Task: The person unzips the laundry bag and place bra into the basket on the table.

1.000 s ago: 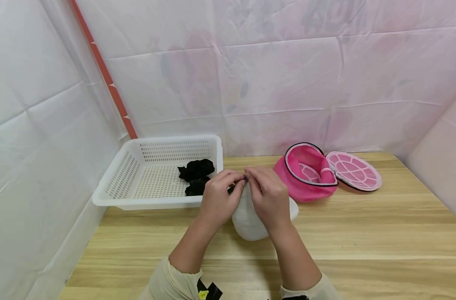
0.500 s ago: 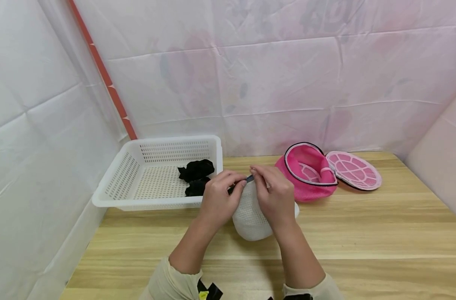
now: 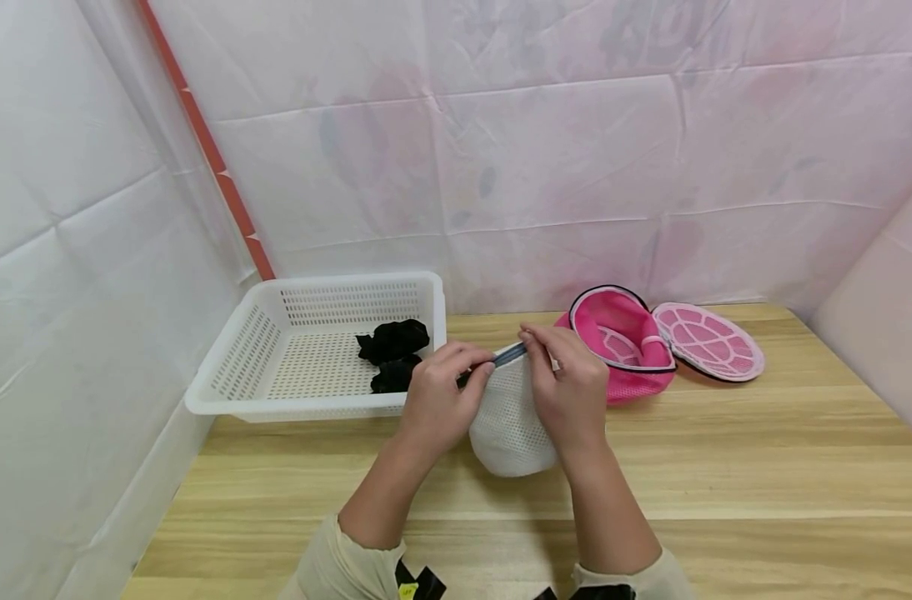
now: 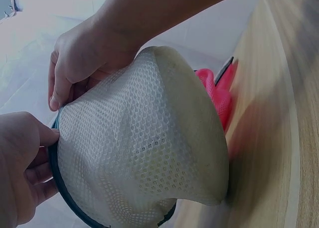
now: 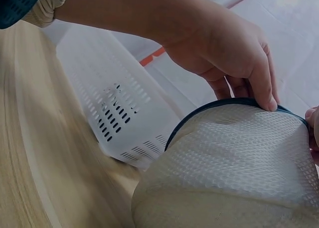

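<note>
A white mesh laundry bag (image 3: 510, 425) with a dark blue zipper edge (image 3: 510, 355) is held above the table in the head view. My left hand (image 3: 444, 392) pinches the left part of that edge between thumb and fingers. Further right along the same edge, my right hand (image 3: 568, 379) pinches it too. The left wrist view shows the mesh side of the bag (image 4: 134, 133) hanging from both hands, with a smooth pale base. The zipper pull cannot be made out.
Left of the hands stands a white perforated plastic basket (image 3: 313, 407) with black bunched cloth pieces (image 3: 393, 340) inside. Behind my right hand sits a pink mesh bag (image 3: 636, 385) with its round lid (image 3: 709, 342) folded out. Everything is on a wooden table (image 3: 726, 467).
My right hand has slid to the right along the zipper edge, away from the left hand, exposing more of the blue strip between them. The left hand has stayed in place.
</note>
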Demonstrator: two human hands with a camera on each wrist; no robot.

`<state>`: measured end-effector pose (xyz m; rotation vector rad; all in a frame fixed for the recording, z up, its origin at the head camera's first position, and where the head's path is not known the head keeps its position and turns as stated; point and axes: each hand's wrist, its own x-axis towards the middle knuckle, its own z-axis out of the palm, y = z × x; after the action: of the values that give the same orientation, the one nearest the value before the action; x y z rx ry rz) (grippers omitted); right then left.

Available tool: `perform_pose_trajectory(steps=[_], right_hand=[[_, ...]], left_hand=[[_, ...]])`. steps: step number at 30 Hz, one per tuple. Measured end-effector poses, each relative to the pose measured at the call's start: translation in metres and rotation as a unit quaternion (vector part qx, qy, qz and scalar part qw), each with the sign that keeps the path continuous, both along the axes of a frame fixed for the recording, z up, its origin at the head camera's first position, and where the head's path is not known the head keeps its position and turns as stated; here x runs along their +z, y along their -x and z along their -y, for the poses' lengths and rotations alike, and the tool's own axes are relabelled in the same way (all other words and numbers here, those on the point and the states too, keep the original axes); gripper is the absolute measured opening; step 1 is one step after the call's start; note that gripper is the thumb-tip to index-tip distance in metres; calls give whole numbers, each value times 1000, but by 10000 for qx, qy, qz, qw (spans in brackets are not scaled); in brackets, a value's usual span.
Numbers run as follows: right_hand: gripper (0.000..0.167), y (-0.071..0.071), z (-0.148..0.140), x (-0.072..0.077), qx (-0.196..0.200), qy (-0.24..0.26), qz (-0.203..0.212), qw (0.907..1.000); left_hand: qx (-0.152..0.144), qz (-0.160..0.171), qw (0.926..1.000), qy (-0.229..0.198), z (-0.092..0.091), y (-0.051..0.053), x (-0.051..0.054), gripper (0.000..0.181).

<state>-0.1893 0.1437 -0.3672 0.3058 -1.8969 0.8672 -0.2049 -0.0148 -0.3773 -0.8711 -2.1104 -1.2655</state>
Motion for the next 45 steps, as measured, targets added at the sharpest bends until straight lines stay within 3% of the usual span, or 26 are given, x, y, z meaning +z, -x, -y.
perform_pose_trajectory(steps=[14,29,37,41,45], right_hand=[[13,1,-5,2,-85,347,-141,9993],[12,1,2,-2,108,-336,-6,9994],[13,3,9,-7,378,-785,71,9962],[13,4,5,-8,625,-992,401,9923],[14,4,-5,-8,969,-926,1189,9838]], left_hand=[[75,5,10000,33,0,0,0,9],[14,-23,10000,-13,0,0,-1,12],[90,-196,9997,66,-1,0,-1,12],[113,-83,9995,271,-2,0,-4,11],[165,127,9975,680,-3,-1,-6,9]])
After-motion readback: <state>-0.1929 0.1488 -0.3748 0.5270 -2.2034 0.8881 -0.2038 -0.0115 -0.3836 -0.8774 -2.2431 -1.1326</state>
